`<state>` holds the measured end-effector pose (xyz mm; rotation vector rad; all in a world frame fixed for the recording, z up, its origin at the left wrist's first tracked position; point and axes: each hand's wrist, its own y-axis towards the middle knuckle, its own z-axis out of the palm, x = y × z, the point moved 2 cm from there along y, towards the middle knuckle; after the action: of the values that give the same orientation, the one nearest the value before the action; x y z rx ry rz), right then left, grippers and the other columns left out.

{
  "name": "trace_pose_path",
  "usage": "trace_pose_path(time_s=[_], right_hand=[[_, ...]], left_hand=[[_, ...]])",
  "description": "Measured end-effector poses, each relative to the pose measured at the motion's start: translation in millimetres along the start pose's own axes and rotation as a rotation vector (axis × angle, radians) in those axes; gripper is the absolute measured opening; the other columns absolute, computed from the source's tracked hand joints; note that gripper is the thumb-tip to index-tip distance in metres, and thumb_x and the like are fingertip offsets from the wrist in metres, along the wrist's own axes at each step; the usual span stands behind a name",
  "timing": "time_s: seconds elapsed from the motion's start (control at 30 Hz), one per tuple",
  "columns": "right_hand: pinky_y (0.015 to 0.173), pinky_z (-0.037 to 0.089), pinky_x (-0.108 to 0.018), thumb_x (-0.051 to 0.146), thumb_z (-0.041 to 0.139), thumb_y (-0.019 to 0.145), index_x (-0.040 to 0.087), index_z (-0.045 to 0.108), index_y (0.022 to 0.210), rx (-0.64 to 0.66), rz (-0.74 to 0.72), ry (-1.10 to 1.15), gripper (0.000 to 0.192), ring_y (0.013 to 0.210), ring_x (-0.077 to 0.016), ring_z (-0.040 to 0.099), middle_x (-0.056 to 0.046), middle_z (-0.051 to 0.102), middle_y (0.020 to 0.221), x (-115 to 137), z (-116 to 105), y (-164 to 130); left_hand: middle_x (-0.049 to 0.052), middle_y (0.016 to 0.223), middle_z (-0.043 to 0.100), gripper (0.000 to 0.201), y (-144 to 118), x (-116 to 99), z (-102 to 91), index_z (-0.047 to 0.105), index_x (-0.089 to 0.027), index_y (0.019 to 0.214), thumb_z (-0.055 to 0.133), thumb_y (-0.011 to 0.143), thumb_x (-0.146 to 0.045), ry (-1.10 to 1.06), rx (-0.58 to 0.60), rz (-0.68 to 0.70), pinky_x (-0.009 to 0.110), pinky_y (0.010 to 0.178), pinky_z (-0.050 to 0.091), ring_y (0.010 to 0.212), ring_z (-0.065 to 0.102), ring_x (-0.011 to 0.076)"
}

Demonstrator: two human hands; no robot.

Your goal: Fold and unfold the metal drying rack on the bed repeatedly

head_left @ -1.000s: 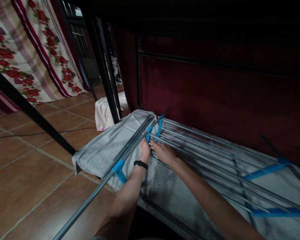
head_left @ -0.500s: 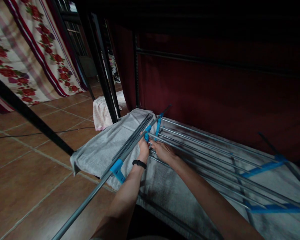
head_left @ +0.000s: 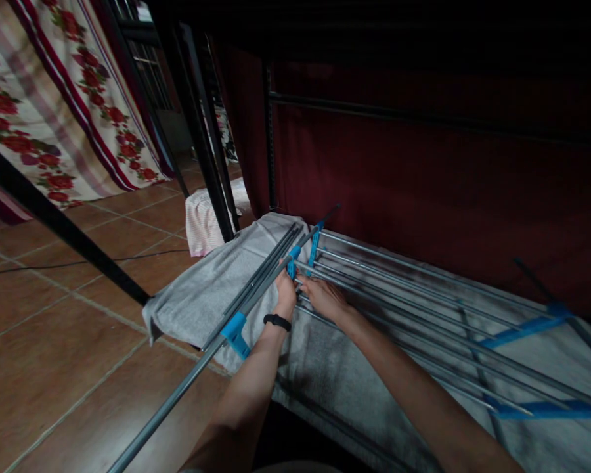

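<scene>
A rack of grey metal rods [head_left: 398, 297] with blue plastic parts lies across a grey cloth [head_left: 187, 312]. My left hand [head_left: 284, 292], with a black band at the wrist, is closed around a small blue bracket [head_left: 291, 266] below a long grey tube [head_left: 172, 394]. Close beside it, my right hand [head_left: 322, 295] has its fingers pinched on the end of a metal rod; the fingertips are partly hidden. Another blue bracket [head_left: 235, 334] sits lower on the long tube. Several loose-looking thin rods [head_left: 266, 266] run alongside that tube.
Dark metal frame posts [head_left: 204, 125] stand at the left, and a dark bar [head_left: 64, 223] slants to the cloth's corner. Behind hangs a dark red cloth [head_left: 398, 184]. A striped cloth [head_left: 204, 223] and a black cable [head_left: 88, 261] lie over the tiled floor [head_left: 73, 348].
Both hands stay at the same joint with almost no movement. The whole view has shifted very slightly.
</scene>
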<state>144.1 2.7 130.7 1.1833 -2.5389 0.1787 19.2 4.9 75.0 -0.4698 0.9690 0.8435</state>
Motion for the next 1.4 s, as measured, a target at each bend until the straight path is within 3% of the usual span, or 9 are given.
trace_pose_path(time_s=[0.53,0.8,1.4], right_hand=[[0.090,0.044,-0.026,0.031,0.041,0.100,0.030,0.049,0.140,-0.013,0.015,-0.015,0.041,0.113,-0.0199,0.060,-0.004,0.065,0.127,5.0,-4.8,-0.6],[0.088,0.043,-0.028,0.033,0.041,0.100,0.024,0.058,0.125,-0.009,0.055,-0.073,0.032,0.107,-0.0206,0.062,-0.006,0.068,0.116,3.6,-2.4,-0.3],[0.086,0.044,-0.029,0.033,0.038,0.100,0.023,0.057,0.124,-0.024,0.061,-0.103,0.032,0.106,-0.0212,0.063,-0.008,0.068,0.116,8.2,-5.3,-2.1]], left_hand=[[0.000,0.056,0.051,0.046,-5.5,-5.8,2.6,0.052,-0.019,0.062,0.056,0.082,-0.059,0.046,-0.027,-0.062,0.022,0.049,0.039,0.050,0.046,0.0109],[-0.002,0.056,0.050,0.044,-1.0,2.7,-0.6,0.051,-0.019,0.063,0.053,0.083,-0.058,0.062,0.001,-0.048,0.022,0.047,0.037,0.048,0.043,0.0098],[-0.002,0.057,0.050,0.037,-9.9,-11.9,3.5,0.052,-0.020,0.063,0.058,0.083,-0.051,0.055,0.040,-0.027,0.025,0.050,0.037,0.051,0.042,0.0117]])
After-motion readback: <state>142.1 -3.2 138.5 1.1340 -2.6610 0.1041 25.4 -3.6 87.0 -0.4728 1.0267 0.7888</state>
